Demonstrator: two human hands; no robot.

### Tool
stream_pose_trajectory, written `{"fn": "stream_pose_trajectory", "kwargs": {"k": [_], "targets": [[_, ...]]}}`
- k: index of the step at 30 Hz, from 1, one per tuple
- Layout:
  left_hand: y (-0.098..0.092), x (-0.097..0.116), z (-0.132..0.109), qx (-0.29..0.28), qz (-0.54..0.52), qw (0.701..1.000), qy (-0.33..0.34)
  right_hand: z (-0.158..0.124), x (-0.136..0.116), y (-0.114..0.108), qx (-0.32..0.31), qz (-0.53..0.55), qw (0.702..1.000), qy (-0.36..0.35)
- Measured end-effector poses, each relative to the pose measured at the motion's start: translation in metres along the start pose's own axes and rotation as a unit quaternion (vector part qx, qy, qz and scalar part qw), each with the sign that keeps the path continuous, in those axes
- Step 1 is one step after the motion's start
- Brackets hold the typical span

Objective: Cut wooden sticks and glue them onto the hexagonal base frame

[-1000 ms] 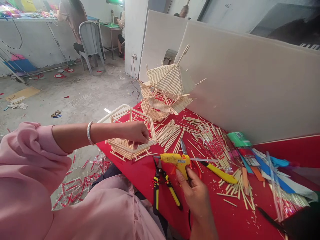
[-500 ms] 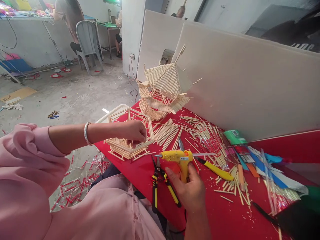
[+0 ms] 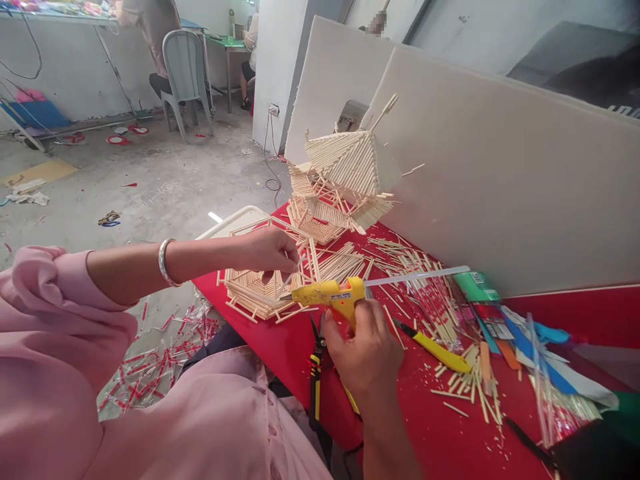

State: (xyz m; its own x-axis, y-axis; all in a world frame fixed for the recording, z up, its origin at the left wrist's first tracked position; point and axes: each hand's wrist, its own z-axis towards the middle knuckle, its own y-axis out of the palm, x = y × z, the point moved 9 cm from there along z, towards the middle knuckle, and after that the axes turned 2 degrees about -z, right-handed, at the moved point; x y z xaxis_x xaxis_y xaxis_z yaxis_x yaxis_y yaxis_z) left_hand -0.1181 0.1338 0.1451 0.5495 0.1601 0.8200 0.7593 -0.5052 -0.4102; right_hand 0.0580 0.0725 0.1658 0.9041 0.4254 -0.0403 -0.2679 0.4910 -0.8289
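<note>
My right hand [image 3: 367, 347] is wrapped round the handle of a yellow hot glue gun [image 3: 327, 293], a long clear glue stick [image 3: 420, 275] poking from its back. The nozzle points left, close to the lower edge of a hexagonal frame of thin wooden sticks [image 3: 250, 308]. Above that frame my left hand [image 3: 275, 252] has its fingers pinched together; a pale strip shows by the fingertips, but what it is I cannot make out. Yellow-and-black pliers [image 3: 315, 383] lie below the glue gun, partly hidden by my right hand.
A pagoda-like stick model [image 3: 350, 167] stands at the back of the red table [image 3: 440, 440]. Loose sticks [image 3: 343, 263], a yellow utility knife [image 3: 440, 350] and a green-labelled roll [image 3: 477, 287] lie around. White boards [image 3: 495, 173] rise behind. Torn wrappers [image 3: 150, 360] litter the floor.
My right hand has moved the glue gun left and up, bringing its nozzle to the hexagonal frame. My left hand stays over the frame, fingers pinched. The view has shifted slightly.
</note>
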Motion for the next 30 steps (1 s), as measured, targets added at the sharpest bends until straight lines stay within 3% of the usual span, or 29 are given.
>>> {"fn": "stream_pose_trajectory", "kwargs": {"k": [9,21,30], "targets": [[0.002,-0.003,0.005,-0.019,-0.004,0.999,0.032,0.004,-0.008,0.004,-0.026,-0.006,0.999,-0.026],[0.006,-0.004,0.006,-0.03,0.007,0.999,0.016,0.003,-0.004,0.001,0.001,0.015,1.0,-0.019],[0.017,-0.007,0.016,-0.049,0.048,0.998,0.0,-0.006,0.028,0.001,-0.009,-0.025,0.998,0.054]]}}
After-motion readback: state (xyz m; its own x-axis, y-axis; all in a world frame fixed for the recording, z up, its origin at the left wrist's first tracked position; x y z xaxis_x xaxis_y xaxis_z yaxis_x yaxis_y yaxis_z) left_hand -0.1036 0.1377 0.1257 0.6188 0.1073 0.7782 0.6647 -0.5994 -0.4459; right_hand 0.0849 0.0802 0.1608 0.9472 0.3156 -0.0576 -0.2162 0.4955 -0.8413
